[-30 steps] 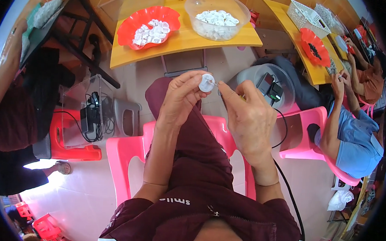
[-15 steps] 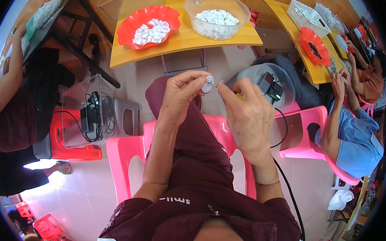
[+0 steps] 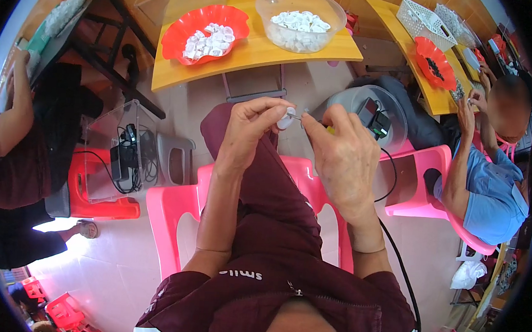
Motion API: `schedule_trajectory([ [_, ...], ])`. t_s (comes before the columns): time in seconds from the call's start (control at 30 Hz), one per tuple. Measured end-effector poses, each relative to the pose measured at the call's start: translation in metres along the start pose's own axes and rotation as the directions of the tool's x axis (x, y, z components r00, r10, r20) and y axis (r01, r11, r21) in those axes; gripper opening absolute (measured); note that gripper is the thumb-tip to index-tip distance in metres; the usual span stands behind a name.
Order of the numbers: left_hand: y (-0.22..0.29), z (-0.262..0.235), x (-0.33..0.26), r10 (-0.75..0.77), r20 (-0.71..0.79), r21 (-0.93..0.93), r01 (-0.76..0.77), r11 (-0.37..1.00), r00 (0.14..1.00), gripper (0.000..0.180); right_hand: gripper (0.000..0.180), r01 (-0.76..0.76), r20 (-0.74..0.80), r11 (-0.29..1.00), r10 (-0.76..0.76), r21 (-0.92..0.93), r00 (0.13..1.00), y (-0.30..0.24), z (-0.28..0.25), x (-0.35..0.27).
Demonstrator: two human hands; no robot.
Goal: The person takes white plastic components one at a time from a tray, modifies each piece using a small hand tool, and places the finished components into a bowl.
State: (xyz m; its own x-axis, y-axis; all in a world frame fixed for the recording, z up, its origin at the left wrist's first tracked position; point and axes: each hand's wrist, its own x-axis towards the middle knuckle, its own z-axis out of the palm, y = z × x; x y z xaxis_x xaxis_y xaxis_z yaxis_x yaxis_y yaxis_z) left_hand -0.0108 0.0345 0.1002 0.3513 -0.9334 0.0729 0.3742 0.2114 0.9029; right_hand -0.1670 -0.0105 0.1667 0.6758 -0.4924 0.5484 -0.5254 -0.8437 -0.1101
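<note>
Both hands meet above the lap in the head view. Left hand (image 3: 246, 134) pinches a small white round part (image 3: 286, 118) between thumb and fingertips, raised and turned toward the right so its face can be reached. Right hand (image 3: 343, 155) is closed around a thin tool (image 3: 311, 121) with a yellowish handle, whose tip touches the part; the grip is pencil-like, probably for fine control. Farther off, on the yellow surface (image 3: 254, 53), a red scalloped dish (image 3: 183, 30) on the left and a clear bowl (image 3: 270, 5) on the right each hold more white parts, within reach ahead. Pink plastic chair (image 3: 172, 203) seats the person. At far right, another person (image 3: 490, 180) works at a second yellow surface (image 3: 396, 22).
</note>
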Motion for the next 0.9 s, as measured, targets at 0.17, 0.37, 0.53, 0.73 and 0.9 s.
schedule_trajectory([
  [0.17,0.0035,0.0010,-0.0009,-0.031,0.009,-0.005,0.031,0.999,0.999,0.019,0.019,0.001,-0.013,1.000,-0.001,0.021,1.000,-0.0004,0.0001,-0.0007],
  [0.37,0.0032,0.0014,-0.0005,-0.046,0.019,0.020,0.046,0.999,0.999,0.020,0.018,0.008,0.014,0.999,-0.008,0.034,1.000,0.0001,-0.0002,0.0001],
  [0.53,-0.0022,-0.0026,0.0004,-0.043,0.026,0.100,0.040,0.994,0.999,0.021,0.016,0.025,0.063,0.999,-0.027,0.027,0.998,0.0022,-0.0023,0.0013],
  [0.73,-0.0005,-0.0035,0.0001,-0.079,0.021,0.110,0.077,0.991,0.997,0.022,0.019,-0.012,0.037,0.998,0.010,0.068,0.999,0.0030,-0.0030,0.0011],
  [0.9,0.0004,-0.0029,0.0000,-0.089,0.021,0.123,0.086,0.989,0.996,0.020,0.022,0.014,0.064,0.997,-0.019,0.079,0.998,0.0043,-0.0044,0.0004],
])
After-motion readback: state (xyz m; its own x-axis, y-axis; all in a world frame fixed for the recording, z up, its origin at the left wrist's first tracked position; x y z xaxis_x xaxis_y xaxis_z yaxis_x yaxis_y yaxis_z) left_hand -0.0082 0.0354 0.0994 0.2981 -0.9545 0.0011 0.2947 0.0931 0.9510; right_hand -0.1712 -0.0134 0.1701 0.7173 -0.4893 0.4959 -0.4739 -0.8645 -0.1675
